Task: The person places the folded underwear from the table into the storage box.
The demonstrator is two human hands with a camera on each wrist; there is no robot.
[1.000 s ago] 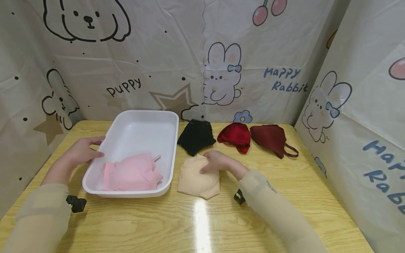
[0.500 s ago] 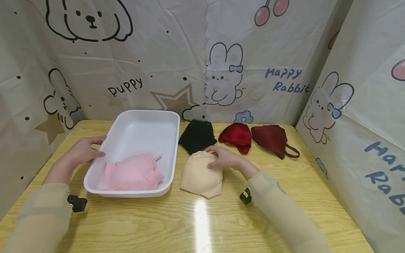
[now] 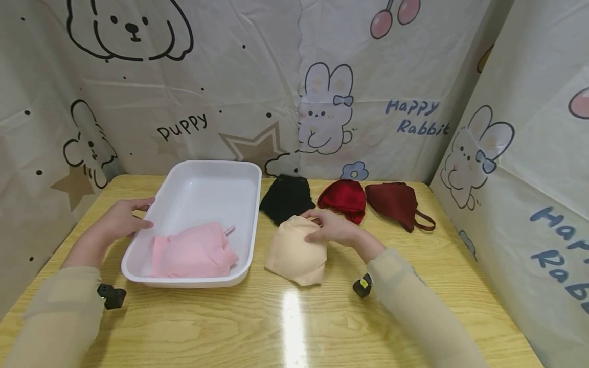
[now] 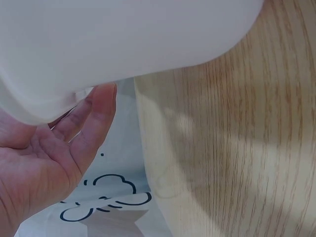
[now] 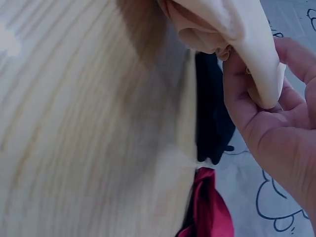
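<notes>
A folded beige bra (image 3: 298,250) is in my right hand (image 3: 335,228), pinched at its upper right side between thumb and fingers. In the right wrist view the bra (image 5: 242,29) hangs off the wood with a shadow under it, and the right hand (image 5: 276,123) curls round its edge. My left hand (image 3: 117,221) grips the left rim of a white plastic tray (image 3: 207,179), thumb over the rim. From the left wrist view, the left hand's fingers (image 4: 101,111) bend under that rim. Inside the tray's near end lies a folded pink bra (image 3: 195,250).
Along the back of the wooden table (image 3: 221,327) lie a black folded garment (image 3: 286,198), a bright red bra (image 3: 342,198) and a maroon bra (image 3: 391,202) with a strap loop. A printed cloth (image 3: 239,76) stands behind and at both sides.
My right hand has come up off the table with the beige bra and drifted slightly right. The bra has gone from lying flat to tilted up. The left hand and the tray stay put.
</notes>
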